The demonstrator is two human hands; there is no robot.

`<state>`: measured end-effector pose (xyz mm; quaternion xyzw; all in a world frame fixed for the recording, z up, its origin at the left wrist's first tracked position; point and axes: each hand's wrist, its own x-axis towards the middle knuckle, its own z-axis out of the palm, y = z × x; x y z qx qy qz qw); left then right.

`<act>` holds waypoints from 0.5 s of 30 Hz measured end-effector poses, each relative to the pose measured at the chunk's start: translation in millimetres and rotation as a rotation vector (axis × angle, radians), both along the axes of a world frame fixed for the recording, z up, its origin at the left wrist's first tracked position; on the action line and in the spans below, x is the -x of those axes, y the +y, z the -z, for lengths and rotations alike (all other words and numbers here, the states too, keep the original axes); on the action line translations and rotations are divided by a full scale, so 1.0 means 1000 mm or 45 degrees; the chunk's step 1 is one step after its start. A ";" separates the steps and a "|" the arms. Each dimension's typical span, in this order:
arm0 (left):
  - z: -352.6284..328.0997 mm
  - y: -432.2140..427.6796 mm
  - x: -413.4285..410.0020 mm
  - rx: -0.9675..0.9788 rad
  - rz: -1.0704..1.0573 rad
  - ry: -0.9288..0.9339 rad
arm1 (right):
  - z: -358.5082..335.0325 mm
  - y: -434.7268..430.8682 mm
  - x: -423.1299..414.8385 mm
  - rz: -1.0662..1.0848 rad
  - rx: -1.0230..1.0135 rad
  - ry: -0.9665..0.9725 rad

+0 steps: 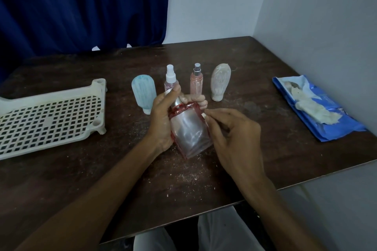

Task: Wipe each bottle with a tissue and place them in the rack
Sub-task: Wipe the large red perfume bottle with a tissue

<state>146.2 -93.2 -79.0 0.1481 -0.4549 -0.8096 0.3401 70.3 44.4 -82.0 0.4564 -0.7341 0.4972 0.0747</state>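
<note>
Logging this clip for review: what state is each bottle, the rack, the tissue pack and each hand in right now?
Red-trimmed bottle: tilted, held, cloudy with residue.
Left hand: gripping that bottle.
Right hand: pinching a small white bit at the bottle's edge.
Blue bottle: standing inverted, streaked.
Clear spray bottle: upright.
Pink spray bottle: upright, streaked.
Beige bottle: inverted, streaked.
Rack: holds no bottles.
Tissue pack: open, tissue sticking out.

Table: a dark brown wooden tabletop (234, 55) is sitting in the corner, its surface scuffed and dusted with pale specks.
Curtain: a deep blue fabric curtain (81, 6) is hanging behind its far left edge.
Walls: plain white walls (316, 16) are meeting at the far right corner.
Light: dim, even light is falling.
</note>
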 end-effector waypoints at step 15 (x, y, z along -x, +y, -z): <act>-0.007 0.005 -0.001 0.221 -0.019 0.002 | -0.004 -0.009 0.003 -0.008 -0.032 0.073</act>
